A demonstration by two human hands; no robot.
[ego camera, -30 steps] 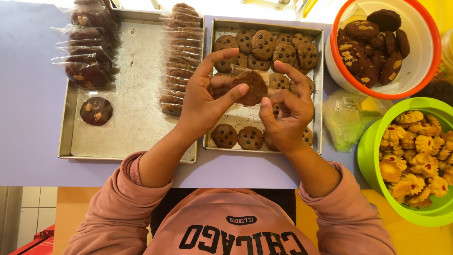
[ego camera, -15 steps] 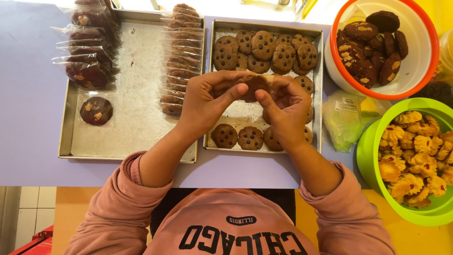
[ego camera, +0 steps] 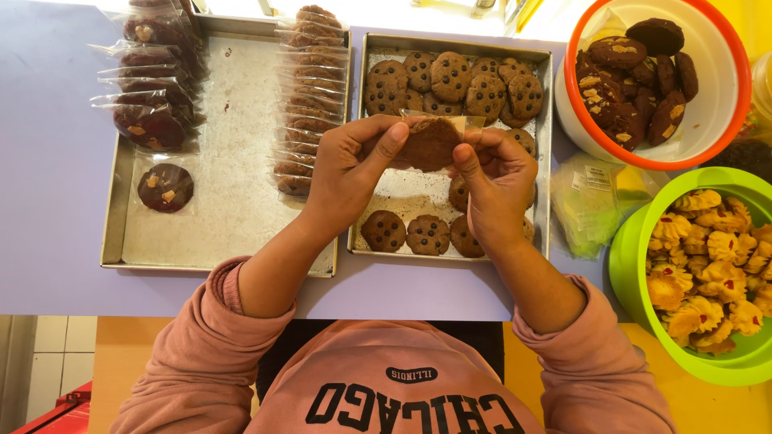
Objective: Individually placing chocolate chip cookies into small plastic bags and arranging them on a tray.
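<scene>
both hands, left hand (ego camera: 347,173) and right hand (ego camera: 494,189), pinch one brown cookie (ego camera: 430,143) in its clear wrapper above the cookie tray (ego camera: 547,145).

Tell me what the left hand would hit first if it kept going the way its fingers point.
The left hand points right, so it would likely meet the cookie in its clear wrapper first, then the right hand fingers just beyond it.

Green bowl (ego camera: 635,265) of yellow cookies (ego camera: 712,273) at counter (ego camera: 48,201) right edge. Orange-rimmed tub (ego camera: 724,120) of dark cookies (ego camera: 635,80) above it; clear bags (ego camera: 591,201) to its left.
</scene>
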